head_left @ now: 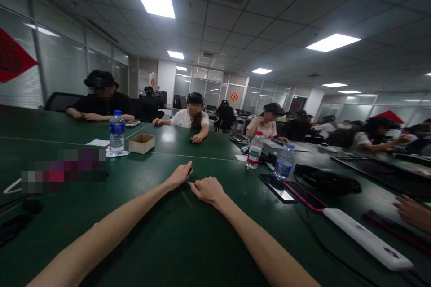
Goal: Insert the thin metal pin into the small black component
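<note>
Both arms reach forward over the green table (161,251). My left hand (180,176) is closed around a small black object (190,171), of which only a dark edge shows by the fingertips; its kind cannot be told. Just right of it, my right hand (208,189) is curled with the knuckles up and the thumb pointing left. Something small and pale may stick out at its fingertips, too small to name. A narrow gap separates the two hands, and both are low over the tabletop.
Left of my hands stand a blue-capped water bottle (116,133) and a small open cardboard box (142,144). To the right are a red-capped bottle (255,151), another bottle (284,161), phones (278,188), a white power strip (367,237) and cables. Other people sit around; someone's hand (412,213) is at the right edge.
</note>
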{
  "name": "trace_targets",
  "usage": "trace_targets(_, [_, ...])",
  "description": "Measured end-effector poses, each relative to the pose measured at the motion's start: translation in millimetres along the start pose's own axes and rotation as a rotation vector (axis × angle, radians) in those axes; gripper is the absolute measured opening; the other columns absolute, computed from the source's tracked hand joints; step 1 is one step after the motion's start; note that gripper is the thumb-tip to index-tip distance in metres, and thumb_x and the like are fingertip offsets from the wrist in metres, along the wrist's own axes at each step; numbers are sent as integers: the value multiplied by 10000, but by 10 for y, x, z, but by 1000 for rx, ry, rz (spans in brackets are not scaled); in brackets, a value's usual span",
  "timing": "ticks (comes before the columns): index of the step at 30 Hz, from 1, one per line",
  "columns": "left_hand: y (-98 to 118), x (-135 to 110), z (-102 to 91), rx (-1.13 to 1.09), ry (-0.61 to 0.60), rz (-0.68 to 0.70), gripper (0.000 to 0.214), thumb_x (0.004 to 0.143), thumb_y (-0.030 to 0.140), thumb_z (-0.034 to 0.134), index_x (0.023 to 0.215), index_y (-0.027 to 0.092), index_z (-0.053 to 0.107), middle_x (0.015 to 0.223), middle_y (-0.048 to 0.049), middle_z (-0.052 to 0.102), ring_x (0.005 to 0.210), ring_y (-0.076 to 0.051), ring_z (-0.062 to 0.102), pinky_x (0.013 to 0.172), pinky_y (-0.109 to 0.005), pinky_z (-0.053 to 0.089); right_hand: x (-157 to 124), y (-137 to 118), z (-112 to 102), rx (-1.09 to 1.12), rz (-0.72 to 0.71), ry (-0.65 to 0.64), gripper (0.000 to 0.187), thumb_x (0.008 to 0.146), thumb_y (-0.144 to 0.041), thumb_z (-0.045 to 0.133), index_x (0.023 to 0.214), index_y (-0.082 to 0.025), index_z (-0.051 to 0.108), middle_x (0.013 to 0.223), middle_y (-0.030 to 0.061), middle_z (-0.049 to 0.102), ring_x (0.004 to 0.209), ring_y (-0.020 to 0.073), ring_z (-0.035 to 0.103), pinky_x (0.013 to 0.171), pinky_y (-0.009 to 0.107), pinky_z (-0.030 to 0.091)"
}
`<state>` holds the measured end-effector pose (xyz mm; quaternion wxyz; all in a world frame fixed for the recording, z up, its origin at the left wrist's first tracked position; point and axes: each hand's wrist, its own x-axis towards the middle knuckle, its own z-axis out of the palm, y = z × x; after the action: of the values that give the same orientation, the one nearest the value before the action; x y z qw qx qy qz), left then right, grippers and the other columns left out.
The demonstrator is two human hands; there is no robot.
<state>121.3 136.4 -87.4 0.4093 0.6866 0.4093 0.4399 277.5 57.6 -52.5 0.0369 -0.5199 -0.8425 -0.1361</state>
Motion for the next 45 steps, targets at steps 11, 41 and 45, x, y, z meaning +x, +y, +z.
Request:
trace_targets(11, [-9,-10,29,81,-72,27,649,805,728,239,552,165,441,466,31,358,472,-110,333,517,-247,255,10,46,75,68,237,62,676,980,-504,126,939,-171,713,929,145,702,879,241,666,786,333,451])
trace_targets(41, [24,-9,-9,210,-74,122,610,844,649,272,555,159,492,517,5,449,544,-139,407,581,-259,294,45,135,82,29,150,27,710,979,-517,105,953,-154,715,924,152,705,857,226,670,792,313,451])
trace_targets(45, [-24,23,-13,136,-36,78,618,824,684,273,572,162,486,484,19,407,506,-128,386,546,-253,283,45,133,45,21,67,3,666,971,-538,163,924,-176,720,915,130,712,872,229,667,814,321,445])
